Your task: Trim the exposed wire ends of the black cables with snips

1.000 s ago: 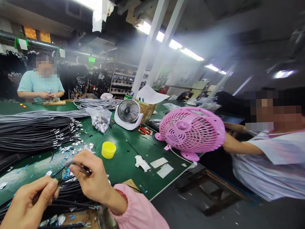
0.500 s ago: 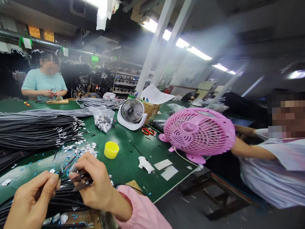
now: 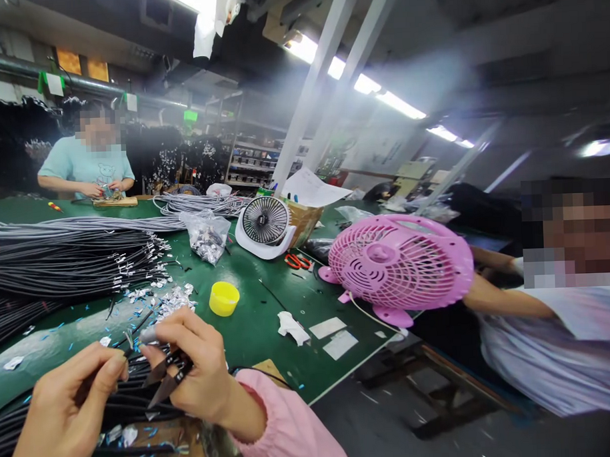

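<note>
My left hand (image 3: 65, 403) pinches the end of a black cable, whose thin stripped wires (image 3: 129, 340) stick out past my fingertips. Close beside it, my right hand (image 3: 197, 359) is closed round a small pair of dark snips (image 3: 165, 379), their blades apart and pointing down to the left. Something grey covers a fingertip of my right hand. Black cables (image 3: 135, 394) lie beneath both hands. Foil scraps (image 3: 175, 301) and bits of blue are scattered on the green table (image 3: 258, 330) behind them.
A yellow ring (image 3: 224, 298), bagged parts (image 3: 208, 237), a white fan (image 3: 265, 226), red-handled scissors (image 3: 297, 261) and a pink fan (image 3: 396, 265) stand or lie beyond. Cable bundles (image 3: 60, 257) fill the left. One person sits across, another at right.
The snips have turned, and their blades now show apart and lower. My right hand has shifted slightly right. The wires at the cable end look more spread.
</note>
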Tool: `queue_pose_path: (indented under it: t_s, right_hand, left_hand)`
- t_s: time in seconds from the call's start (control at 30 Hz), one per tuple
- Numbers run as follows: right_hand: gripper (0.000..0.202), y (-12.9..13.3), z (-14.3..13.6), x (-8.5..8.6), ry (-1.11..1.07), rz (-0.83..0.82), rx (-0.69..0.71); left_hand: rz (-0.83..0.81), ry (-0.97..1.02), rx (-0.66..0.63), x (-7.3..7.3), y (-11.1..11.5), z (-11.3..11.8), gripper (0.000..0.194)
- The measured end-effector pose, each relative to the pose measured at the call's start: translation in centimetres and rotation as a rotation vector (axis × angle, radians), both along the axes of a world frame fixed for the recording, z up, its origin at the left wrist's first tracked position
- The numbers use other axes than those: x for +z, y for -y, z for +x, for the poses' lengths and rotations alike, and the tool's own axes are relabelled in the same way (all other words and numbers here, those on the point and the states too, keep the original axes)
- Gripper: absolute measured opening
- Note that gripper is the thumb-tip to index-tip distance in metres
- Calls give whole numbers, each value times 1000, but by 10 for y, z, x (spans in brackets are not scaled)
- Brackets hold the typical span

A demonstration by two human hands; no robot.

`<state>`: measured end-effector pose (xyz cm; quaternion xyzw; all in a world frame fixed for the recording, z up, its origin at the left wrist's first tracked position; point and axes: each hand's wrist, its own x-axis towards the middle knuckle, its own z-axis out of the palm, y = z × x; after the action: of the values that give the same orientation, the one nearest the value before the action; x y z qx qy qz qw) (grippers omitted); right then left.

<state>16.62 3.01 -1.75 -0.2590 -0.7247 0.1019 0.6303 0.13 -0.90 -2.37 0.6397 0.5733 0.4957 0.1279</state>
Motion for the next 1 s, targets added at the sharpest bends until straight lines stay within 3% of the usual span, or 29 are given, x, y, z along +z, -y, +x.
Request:
queue_pose_path:
  t_s: [0.13, 0.23, 0.4, 0.57, 0.8, 1.0]
  right_hand:
    - [28, 1, 0, 0, 69, 2, -27]
    - [18, 0, 3, 3, 62, -16, 25]
    - [17, -2, 8, 6, -11, -206, 113]
    - [20, -3, 5, 6, -102, -474, 265]
    - [21, -2, 4, 9, -84, -557, 222]
    - [18, -3, 5, 2, -44, -443, 203]
  left_hand:
    - [56, -39, 73, -25, 0, -5, 59]
    - [101, -56, 89, -31, -1, -7, 57]
    - [177, -64, 57, -7, -1, -2, 51]
    - [368, -58, -45, 18, -1, 6, 40]
    - [337, -54, -46, 16, 2, 8, 33]
    - [343, -51, -40, 22, 3, 12, 35]
